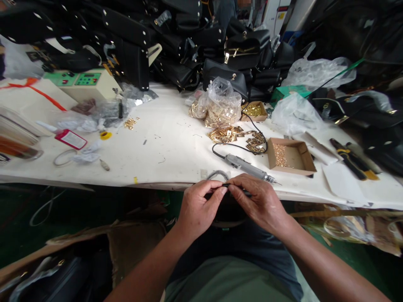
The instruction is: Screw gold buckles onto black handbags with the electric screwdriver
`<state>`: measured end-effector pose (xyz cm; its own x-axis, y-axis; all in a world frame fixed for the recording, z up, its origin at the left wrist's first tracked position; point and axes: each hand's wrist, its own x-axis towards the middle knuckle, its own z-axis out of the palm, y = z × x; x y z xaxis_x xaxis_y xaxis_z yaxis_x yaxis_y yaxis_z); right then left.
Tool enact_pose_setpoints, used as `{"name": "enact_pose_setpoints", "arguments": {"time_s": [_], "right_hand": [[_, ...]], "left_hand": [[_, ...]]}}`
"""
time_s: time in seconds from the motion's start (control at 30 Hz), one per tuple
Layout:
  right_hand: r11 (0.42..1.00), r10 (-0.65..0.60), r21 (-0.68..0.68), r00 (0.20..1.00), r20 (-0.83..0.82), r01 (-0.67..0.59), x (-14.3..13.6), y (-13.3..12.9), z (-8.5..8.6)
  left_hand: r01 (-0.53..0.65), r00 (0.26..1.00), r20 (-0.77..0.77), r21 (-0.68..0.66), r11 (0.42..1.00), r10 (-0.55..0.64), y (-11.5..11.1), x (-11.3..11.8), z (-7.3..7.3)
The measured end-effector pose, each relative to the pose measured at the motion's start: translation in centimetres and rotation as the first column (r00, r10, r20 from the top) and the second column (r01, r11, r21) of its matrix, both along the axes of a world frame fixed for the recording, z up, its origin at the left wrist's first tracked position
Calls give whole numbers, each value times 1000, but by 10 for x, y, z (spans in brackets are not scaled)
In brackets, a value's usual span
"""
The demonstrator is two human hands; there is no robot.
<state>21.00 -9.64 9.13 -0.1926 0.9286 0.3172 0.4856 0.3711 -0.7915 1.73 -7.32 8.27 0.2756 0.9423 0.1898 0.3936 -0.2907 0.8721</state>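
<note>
My left hand (198, 206) and my right hand (258, 198) meet at the front edge of the table, over my lap. Thumb and fingers of both are closed in a pinch on a thin black piece (226, 184), mostly covered by the fingertips. Dark material hangs in the shadow below; its shape is unclear. Just behind the hands a greyish curved handle (218, 172) shows. Nearest to my right hand, a grey electric screwdriver (247, 166) lies on the table, its bit pointing right.
Right of the screwdriver stands a cardboard box (300, 156) with small copper-coloured screws (279, 154). Gold metal fittings (226, 134) lie before a plastic bag (223, 102) of more. Black handbags (242, 50) are heaped behind. Pliers (349, 159) lie right; a control box (85, 84) stands left.
</note>
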Motion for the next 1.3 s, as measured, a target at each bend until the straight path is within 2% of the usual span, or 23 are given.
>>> {"name": "enact_pose_setpoints", "arguments": {"time_s": [0.3, 0.47, 0.67, 0.8, 1.0, 1.2, 1.3], "right_hand": [[995, -87, 41, 996, -1, 87, -6, 1, 2], [990, -132, 49, 991, 13, 131, -11, 1, -2], [989, -105, -111, 991, -80, 95, -8, 1, -3], [976, -79, -212, 990, -115, 53, -5, -1, -3], [950, -139, -297, 983, -120, 98, -9, -4, -1], [955, -157, -273, 980, -123, 119, -9, -4, -5], [959, -155, -259, 979, -133, 117, -6, -3, -8]], "left_hand": [[39, 999, 0, -46, 998, -39, -1, -1, 6], [-3, 1000, 18, -94, 996, 4, -2, 5, 5], [-49, 997, 51, -160, 986, 57, 1, 7, 4], [4, 997, 71, -233, 972, 12, 7, 4, 5], [51, 996, 77, -247, 968, -33, 10, 1, 5], [121, 992, -16, -185, 975, -126, 12, -5, 5], [187, 981, -9, -192, 963, -192, 14, -7, 7]]}}
